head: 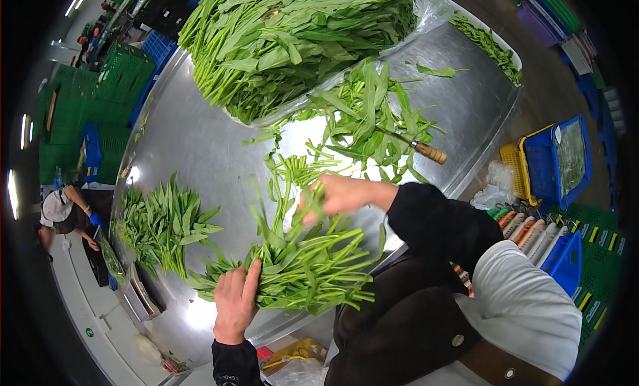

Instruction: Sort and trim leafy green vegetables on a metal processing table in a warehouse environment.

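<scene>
Near the front edge of a stainless steel table (209, 146), my left hand (237, 296) grips the leafy side of a bunch of water spinach (319, 271), its cut stems pointing right. My right hand (334, 199), slightly blurred, holds a few loose green stems and leaves just above that bunch. Cut stems (294, 171) lie beyond my right hand. A knife with a wooden handle (429, 152) rests on loose leaves (379, 121), its blade partly covered. Another bunch of water spinach (167, 226) lies at the left. A large heap (304, 46) fills the far side, on clear plastic.
A white tray of greens (516, 61) sits at the far right corner. Blue and yellow baskets (554, 161) stand right of the table, beside a plastic bag (499, 186). Green crates (120, 76) are stacked at the left. A co-worker (67, 211) with a blue glove works beyond the left edge.
</scene>
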A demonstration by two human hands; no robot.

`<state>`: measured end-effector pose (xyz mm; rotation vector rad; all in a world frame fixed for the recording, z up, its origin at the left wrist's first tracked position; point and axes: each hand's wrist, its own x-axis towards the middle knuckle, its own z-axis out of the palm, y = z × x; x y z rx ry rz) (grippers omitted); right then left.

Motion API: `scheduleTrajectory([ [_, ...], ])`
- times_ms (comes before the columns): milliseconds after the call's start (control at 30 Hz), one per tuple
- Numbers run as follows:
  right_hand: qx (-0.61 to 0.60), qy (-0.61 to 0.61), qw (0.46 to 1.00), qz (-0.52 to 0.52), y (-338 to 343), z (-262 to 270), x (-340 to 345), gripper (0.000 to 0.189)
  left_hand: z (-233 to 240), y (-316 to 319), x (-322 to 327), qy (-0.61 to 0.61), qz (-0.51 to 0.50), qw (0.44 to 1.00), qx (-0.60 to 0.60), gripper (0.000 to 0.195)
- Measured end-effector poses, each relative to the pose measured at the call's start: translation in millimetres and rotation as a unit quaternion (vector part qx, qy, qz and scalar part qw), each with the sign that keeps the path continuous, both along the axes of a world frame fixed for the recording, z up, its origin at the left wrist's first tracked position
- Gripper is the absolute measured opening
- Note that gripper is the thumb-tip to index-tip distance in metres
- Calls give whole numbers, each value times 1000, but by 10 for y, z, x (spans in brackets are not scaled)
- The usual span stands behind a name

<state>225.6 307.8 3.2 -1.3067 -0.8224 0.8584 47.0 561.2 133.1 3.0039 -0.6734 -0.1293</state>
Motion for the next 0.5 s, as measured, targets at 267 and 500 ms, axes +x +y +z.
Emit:
scheduleTrajectory([
  [267,-237,-552,755,-263,-435,-207,330,53,98,105,-18,-38,6,995,94,64],
  [500,-179,18,983,-34,427,398,-202,39,40,-133,69,-55,-15,989,135,55],
])
